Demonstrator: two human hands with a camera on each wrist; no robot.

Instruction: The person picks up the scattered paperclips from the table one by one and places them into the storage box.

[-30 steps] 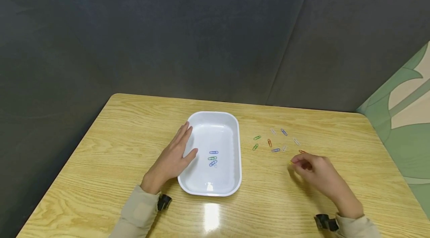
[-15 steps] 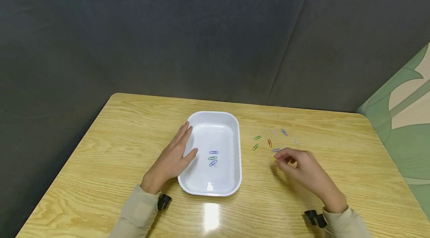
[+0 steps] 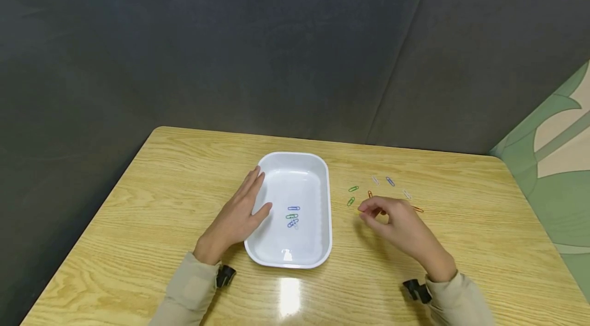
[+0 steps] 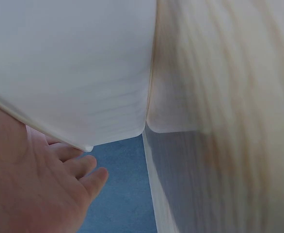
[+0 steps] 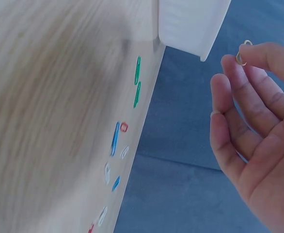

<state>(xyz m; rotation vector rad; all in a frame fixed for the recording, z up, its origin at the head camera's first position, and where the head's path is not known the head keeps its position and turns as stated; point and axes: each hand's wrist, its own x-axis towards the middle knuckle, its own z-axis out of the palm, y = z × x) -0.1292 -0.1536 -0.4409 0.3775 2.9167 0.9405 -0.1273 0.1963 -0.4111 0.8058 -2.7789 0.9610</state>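
My left hand (image 3: 235, 216) lies along the left rim of a white tray (image 3: 330, 213), its fingers fairly straight and the thumb over the inside. In the left wrist view the palm and fingers touch the tray's outer wall. Several paper clips lie on the tray's floor, among them a blue paper clip (image 3: 293, 208) and a green one. Right of the tray, my right hand (image 3: 398, 223) is above the table, pinching a yellow paper clip (image 5: 238, 58) between thumb and forefinger. Its other fingers are bent and hold nothing. In the head view this hand hides some table clips.
Loose paper clips lie right of the tray: two green, including a green clip (image 3: 353, 189), a blue clip (image 3: 390, 181), a white clip (image 3: 407, 194) and a red clip (image 3: 418, 209) among them. A dark curtain (image 3: 276, 60) hangs behind the wooden table (image 3: 138, 203).
My right hand has moved left toward the tray with the yellow paper clip, uncovering the red clip at the right. The left hand and the tray have stayed in place.
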